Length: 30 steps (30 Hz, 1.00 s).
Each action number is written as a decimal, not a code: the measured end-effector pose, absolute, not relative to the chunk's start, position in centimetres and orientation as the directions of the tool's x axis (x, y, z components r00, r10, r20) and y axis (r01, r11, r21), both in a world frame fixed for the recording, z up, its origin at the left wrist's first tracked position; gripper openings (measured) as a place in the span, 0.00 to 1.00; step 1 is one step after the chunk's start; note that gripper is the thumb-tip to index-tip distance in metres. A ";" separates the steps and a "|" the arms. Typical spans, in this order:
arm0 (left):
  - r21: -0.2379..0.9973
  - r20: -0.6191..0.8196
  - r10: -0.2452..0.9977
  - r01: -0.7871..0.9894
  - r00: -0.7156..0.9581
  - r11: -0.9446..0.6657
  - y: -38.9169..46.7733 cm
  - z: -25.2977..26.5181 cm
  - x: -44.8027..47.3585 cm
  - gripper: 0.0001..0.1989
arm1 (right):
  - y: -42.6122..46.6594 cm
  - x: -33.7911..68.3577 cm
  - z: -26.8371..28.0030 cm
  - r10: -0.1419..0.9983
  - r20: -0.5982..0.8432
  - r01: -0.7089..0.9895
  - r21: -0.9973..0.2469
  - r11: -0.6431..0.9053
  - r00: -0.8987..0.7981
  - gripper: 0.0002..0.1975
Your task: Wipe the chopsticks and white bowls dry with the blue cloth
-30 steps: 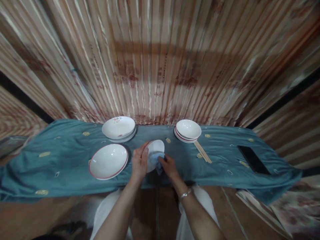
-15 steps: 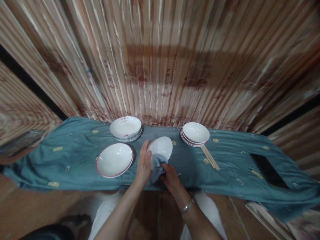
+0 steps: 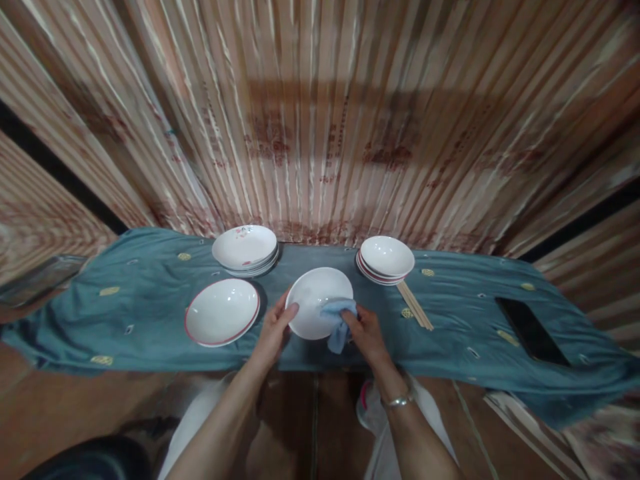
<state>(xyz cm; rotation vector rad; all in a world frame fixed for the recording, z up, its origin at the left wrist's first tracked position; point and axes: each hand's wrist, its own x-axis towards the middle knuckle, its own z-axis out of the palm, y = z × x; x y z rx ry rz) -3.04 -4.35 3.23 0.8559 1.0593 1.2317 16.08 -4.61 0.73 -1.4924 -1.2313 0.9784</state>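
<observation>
A white bowl (image 3: 309, 293) is held up over the near middle of the cloth-covered table, its inside turned toward me. My left hand (image 3: 274, 329) grips its left rim, the thumb over the edge and the other fingers hidden behind. My right hand (image 3: 366, 333) pinches a light blue cloth (image 3: 339, 321) and presses it against the lower right of the bowl's inside. Part of the cloth hangs below the rim. Whether right-hand fingers also support the bowl from beneath is hidden.
Left of my hands lies a wide red-rimmed dish (image 3: 223, 313), with stacked plates (image 3: 245, 247) behind it. Stacked bowls (image 3: 387, 257) stand at back right, beside wooden chopsticks (image 3: 416, 307). A black phone (image 3: 533, 331) rests farther right on the green tablecloth (image 3: 460, 347). A pleated curtain (image 3: 320, 133) hangs behind.
The bowl has turned from a steep tilt to face me more fully. My left hand has shifted left and down to its rim; my right hand and the cloth have moved right.
</observation>
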 end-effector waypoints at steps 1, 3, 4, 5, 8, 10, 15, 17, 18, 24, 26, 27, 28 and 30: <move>0.917 -0.209 0.977 -0.336 0.049 0.213 -4.5 3.2 -3.0 0.33 | -4.6 16.2 0.8 0.984 0.006 0.259 -0.965 -0.040 0.175 0.14; 0.887 -0.264 0.961 -0.370 0.082 0.275 -4.8 3.2 -2.9 0.31 | -4.7 16.5 1.0 0.981 0.061 0.308 -0.951 0.002 0.183 0.14; 0.878 -0.274 0.959 -0.387 0.076 0.282 -5.0 3.1 -2.8 0.29 | -4.7 16.6 1.0 0.977 0.093 0.343 -0.939 0.022 0.193 0.14; 0.870 -0.281 0.958 -0.405 0.062 0.281 -5.1 3.1 -2.8 0.28 | -4.7 16.7 1.1 0.969 0.127 0.386 -0.922 0.038 0.210 0.15; 0.857 -0.305 0.952 -0.435 0.008 0.278 -5.3 3.0 -2.7 0.25 | -4.7 17.0 1.3 0.922 0.268 0.513 -0.854 0.093 0.280 0.14; 0.858 -0.319 0.948 -0.430 -0.017 0.281 -5.3 2.9 -2.7 0.24 | -4.8 16.9 1.4 0.873 0.403 0.582 -0.792 0.181 0.276 0.17; 0.854 -0.345 0.939 -0.421 -0.017 0.306 -5.2 2.1 -2.4 0.28 | -5.1 15.2 0.7 0.804 0.592 0.700 -0.596 0.393 0.053 0.22; 0.855 -0.344 0.939 -0.417 -0.011 0.308 -5.2 1.6 -2.3 0.29 | -5.1 14.1 0.1 0.818 0.575 0.706 -0.576 0.412 -0.008 0.25; 0.860 -0.339 0.941 -0.408 -0.008 0.306 -5.2 1.4 -2.2 0.29 | -5.1 13.6 -0.1 0.827 0.561 0.703 -0.577 0.415 -0.028 0.26; 0.889 -0.299 0.953 -0.376 -0.042 0.263 -5.2 0.9 -2.3 0.35 | -5.2 11.9 -0.1 0.913 0.401 0.629 -0.693 0.353 -0.071 0.26; 0.893 -0.292 0.955 -0.373 -0.056 0.251 -5.2 1.0 -2.3 0.38 | -5.3 11.7 0.4 0.929 0.352 0.558 -0.751 0.353 -0.113 0.21; 0.895 -0.291 0.955 -0.367 -0.052 0.253 -5.1 1.1 -2.4 0.39 | -5.4 11.6 0.7 0.931 0.334 0.509 -0.782 0.360 -0.145 0.19; 0.896 -0.293 0.955 -0.360 -0.042 0.259 -5.1 1.1 -2.4 0.39 | -5.4 11.5 0.9 0.932 0.318 0.449 -0.816 0.363 -0.176 0.17; 0.898 -0.295 0.955 -0.347 -0.023 0.269 -5.1 1.1 -2.4 0.38 | -5.3 11.3 1.2 0.930 0.290 0.319 -0.880 0.352 -0.224 0.16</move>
